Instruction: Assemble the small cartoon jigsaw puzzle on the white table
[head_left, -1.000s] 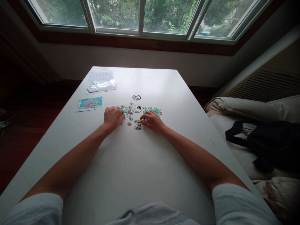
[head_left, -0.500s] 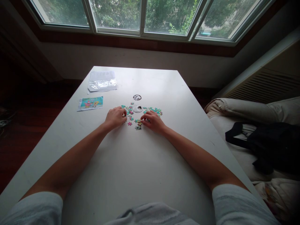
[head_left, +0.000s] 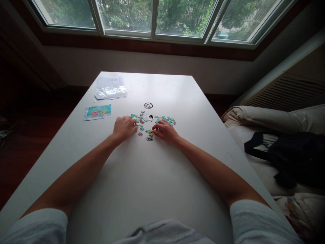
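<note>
A small block of joined jigsaw pieces lies on the white table, with yellow and dark parts of a picture on it. The fingertips of my right hand are bent together at its right edge, pressing on it. My left hand rests with curled fingers beside the loose jigsaw pieces; what is between its fingers is hidden. A pink jigsaw piece lies between the hands. More loose teal pieces spread out beyond my right hand.
A round silvery can lid sits amid the pieces, with a round shiny disc behind it. On the left are a cartoon picture sheet and papers with a clear plastic bag. Right of the table, a black bag lies on a couch.
My left hand has shifted very slightly, with its fingers still curled by the loose pieces. My right hand stays at the joined block.
</note>
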The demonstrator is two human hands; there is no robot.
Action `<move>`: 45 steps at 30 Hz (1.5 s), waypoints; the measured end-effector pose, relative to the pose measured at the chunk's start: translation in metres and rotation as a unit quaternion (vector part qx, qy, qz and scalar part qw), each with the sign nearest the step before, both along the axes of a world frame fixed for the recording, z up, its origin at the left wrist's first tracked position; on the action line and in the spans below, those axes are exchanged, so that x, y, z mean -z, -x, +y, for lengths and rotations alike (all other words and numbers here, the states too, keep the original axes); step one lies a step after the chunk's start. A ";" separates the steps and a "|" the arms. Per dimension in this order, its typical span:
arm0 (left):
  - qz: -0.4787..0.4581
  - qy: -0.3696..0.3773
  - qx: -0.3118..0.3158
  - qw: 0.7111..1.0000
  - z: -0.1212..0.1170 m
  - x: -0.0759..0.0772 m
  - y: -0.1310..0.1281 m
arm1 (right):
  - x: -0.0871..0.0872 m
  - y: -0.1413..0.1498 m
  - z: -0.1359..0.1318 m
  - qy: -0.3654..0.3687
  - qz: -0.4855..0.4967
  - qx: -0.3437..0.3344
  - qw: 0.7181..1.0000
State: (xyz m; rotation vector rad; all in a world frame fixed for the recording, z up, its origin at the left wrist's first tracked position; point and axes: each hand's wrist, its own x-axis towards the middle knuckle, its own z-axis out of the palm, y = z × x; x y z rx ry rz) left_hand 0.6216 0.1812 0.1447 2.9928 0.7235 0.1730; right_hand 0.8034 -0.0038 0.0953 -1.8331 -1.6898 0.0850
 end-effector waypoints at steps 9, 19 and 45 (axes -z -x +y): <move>-0.006 0.000 0.005 1.000 -0.005 0.002 -0.001 | -0.002 0.002 -0.001 -0.005 -0.002 0.000 1.000; -0.010 0.031 0.010 0.999 -0.006 0.003 -0.002 | -0.002 0.000 0.000 -0.002 -0.005 0.000 1.000; -0.192 0.385 0.057 0.901 -0.038 0.008 -0.008 | -0.011 0.004 0.001 -0.048 0.180 0.016 0.982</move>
